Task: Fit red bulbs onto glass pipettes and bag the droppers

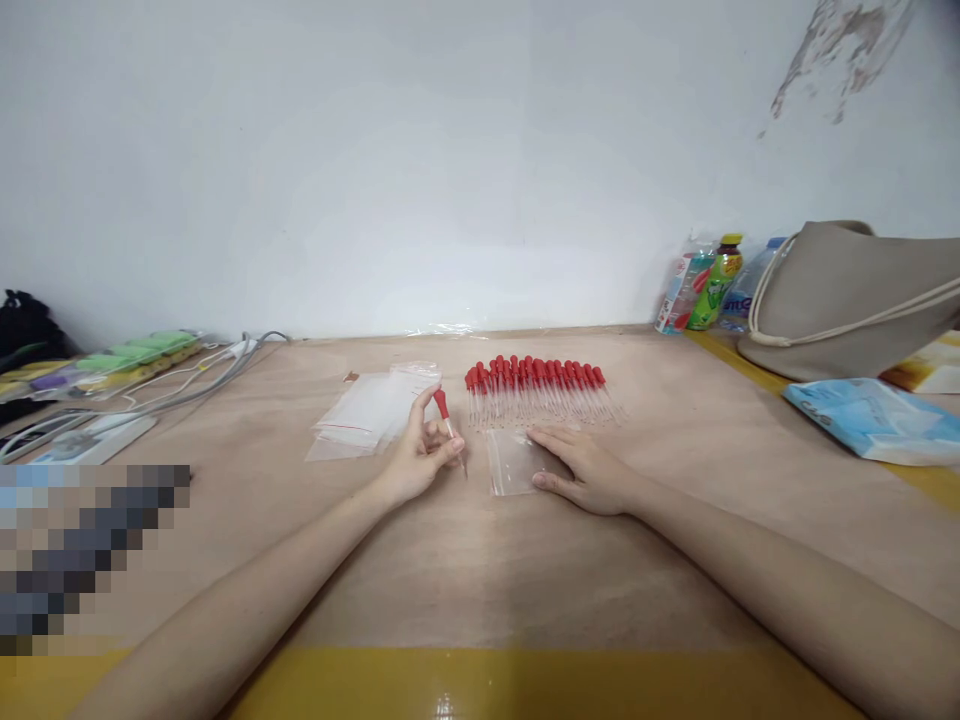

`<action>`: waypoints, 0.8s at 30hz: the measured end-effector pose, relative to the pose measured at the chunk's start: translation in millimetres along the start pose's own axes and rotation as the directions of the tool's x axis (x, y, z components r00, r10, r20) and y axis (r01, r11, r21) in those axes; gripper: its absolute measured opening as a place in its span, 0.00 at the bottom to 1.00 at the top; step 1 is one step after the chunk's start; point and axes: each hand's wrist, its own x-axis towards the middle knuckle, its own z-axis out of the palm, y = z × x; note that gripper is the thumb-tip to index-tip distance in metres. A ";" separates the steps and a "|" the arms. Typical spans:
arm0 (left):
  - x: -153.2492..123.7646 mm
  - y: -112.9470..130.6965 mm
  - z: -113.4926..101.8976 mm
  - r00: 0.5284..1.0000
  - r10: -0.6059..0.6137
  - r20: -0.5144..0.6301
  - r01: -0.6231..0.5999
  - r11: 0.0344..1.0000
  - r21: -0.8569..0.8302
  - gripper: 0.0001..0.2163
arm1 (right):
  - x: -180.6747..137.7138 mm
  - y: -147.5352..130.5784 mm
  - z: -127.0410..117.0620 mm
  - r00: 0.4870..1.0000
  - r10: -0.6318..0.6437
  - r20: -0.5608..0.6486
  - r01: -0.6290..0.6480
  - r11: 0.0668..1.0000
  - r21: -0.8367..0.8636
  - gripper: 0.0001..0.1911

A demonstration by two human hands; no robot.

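Between the thumb and fingers of my left hand [417, 455] is a dropper [442, 405] with a red bulb and a thin clear tube, its tip angled down toward the table. My right hand [589, 470] lies flat with fingers stretched out over a small clear zip bag [514, 465], touching its right part. Behind the bag, several more red-bulbed droppers [536, 380] lie side by side in a row, bulbs away from me. Left of my left hand, a loose stack of clear zip bags [352, 415] is spread on the table.
A power strip [94, 440] with cables and a pack of green and yellow items [139, 352] are at the left. At the right are drink bottles [716, 285], a grey-beige bag [862, 290] and a blue packet [877, 415]. Yellow tape [450, 685] runs along the table's front edge.
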 end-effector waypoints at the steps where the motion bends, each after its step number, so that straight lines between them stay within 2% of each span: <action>1: 0.6 -2.0 0.8 0.999 0.037 -0.033 -0.036 0.999 0.022 0.36 | 0.0 -0.5 -0.3 1.000 -0.001 -0.002 0.001 1.000 0.001 0.32; 4: 1.9 -7.9 3.5 0.982 0.109 -0.156 -0.106 0.994 0.027 0.28 | 0.2 -1.8 -0.7 1.000 -0.002 -0.009 0.002 1.000 -0.002 0.32; 7: 2.7 -10.9 6.9 0.967 0.079 -0.243 -0.094 0.994 -0.053 0.24 | 0.7 -2.2 -0.8 1.000 0.002 -0.007 -0.002 1.000 -0.006 0.32; 10: 3.0 -11.0 9.9 0.957 0.032 -0.288 -0.058 0.995 -0.084 0.23 | 1.1 -2.0 -0.8 1.000 0.000 -0.006 0.000 1.000 0.001 0.32; 17: 1.2 -11.6 18.3 0.952 -0.005 -0.305 -0.019 0.997 -0.072 0.23 | 2.3 -3.6 1.9 1.000 0.018 -0.025 -0.018 1.000 0.001 0.32; 20: -0.3 -15.4 21.3 0.950 0.009 -0.311 -0.007 1.000 0.008 0.21 | 4.9 -8.3 3.8 0.998 0.036 -0.060 -0.035 0.999 0.013 0.31; 24: -2.2 -18.6 22.7 0.968 0.048 -0.248 -0.019 0.993 0.119 0.19 | 8.6 -15.1 4.9 0.995 0.072 -0.075 -0.071 0.997 0.017 0.29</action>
